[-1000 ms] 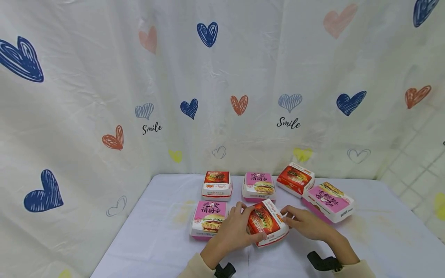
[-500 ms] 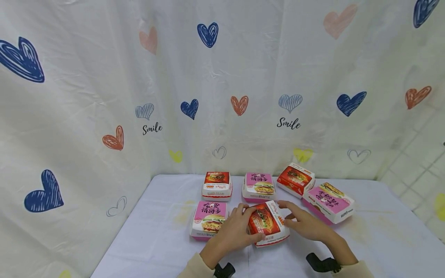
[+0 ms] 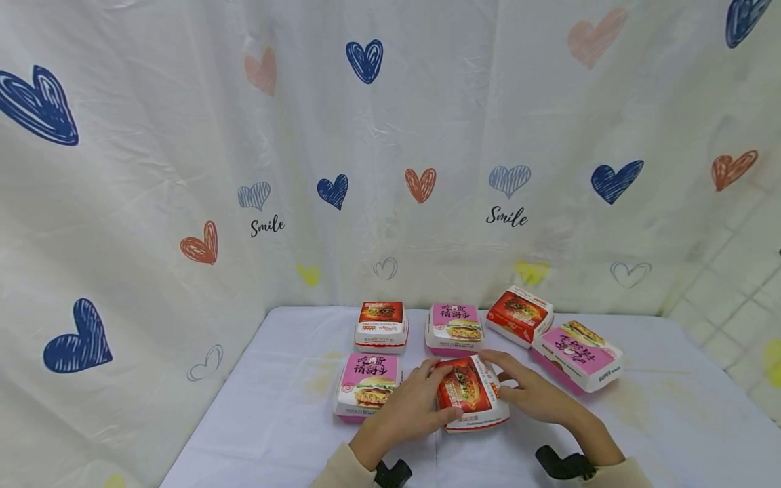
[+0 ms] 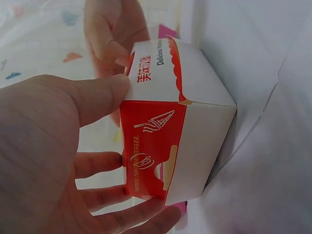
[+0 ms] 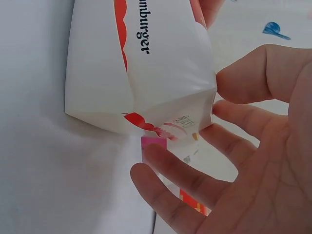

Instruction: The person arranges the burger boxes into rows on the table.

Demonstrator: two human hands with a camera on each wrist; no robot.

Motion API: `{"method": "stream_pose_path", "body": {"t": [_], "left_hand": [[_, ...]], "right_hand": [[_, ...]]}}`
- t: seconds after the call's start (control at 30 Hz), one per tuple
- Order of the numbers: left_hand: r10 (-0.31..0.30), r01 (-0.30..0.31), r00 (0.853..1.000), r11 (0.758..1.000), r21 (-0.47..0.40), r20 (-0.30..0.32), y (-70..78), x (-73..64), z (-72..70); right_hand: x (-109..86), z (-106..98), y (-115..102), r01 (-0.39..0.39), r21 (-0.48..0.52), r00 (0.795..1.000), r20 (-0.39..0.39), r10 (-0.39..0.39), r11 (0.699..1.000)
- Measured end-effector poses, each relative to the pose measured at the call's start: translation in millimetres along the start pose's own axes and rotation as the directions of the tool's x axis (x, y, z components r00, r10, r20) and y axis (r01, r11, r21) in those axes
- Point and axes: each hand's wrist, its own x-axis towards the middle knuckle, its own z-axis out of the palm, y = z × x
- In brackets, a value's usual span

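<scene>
A red and white hamburger box (image 3: 471,393) sits closed on the white-covered table between both hands, printed with a burger picture. My left hand (image 3: 407,408) holds its left side, thumb over the near top edge and fingers along the side. In the left wrist view the box's red side panel (image 4: 148,146) faces that hand. My right hand (image 3: 539,394) holds the right side, index finger toward the far corner. The right wrist view shows the right thumb (image 5: 243,78) at a corner of the lid, with the lower fingers spread beside the box.
A pink burger box (image 3: 368,386) stands left of the left hand. Behind are a red box (image 3: 381,329) and a pink box (image 3: 454,329). Back right, another red box (image 3: 520,315) touches a tilted pink box (image 3: 578,352). A heart-printed curtain (image 3: 427,122) hangs behind the table.
The box between my hands has turned slightly and now sits straighter. My right index finger has shifted left along its far edge. The other boxes have stayed put.
</scene>
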Motion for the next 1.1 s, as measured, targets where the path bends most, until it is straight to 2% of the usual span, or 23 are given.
{"method": "stream_pose_path", "body": {"t": [0.3, 0.6, 0.77, 0.9, 1.1], "left_hand": [[-0.002, 0.002, 1.0, 1.0, -0.007, 0.01, -1.4, -1.3, -0.9], [0.038, -0.038, 0.999, 0.999, 0.022, -0.008, -1.0, -2.8, -2.6], [0.047, -0.046, 0.998, 0.998, 0.042, -0.029, -0.1, -2.4, -3.6], [0.046, -0.043, 0.998, 0.997, 0.058, -0.053, 0.2, -1.5, -4.3], [0.067, -0.056, 0.99, 0.995, 0.085, -0.125, -1.0, 0.2, -3.2]], "right_hand": [[-0.4, -2.1, 5.0, 0.0, -0.01, 1.0, -0.008, 0.0, 1.0], [-0.9, -4.1, 5.6, 0.001, 0.005, 1.0, -0.001, -0.001, 1.0], [-0.5, -4.5, 4.8, -0.003, -0.003, 1.0, -0.016, 0.003, 1.0], [0.4, -5.8, 6.4, 0.024, -0.024, 0.999, -0.026, -0.025, 0.999], [0.1, -6.5, 5.2, 0.015, -0.042, 0.999, -0.046, -0.017, 0.999]]}}
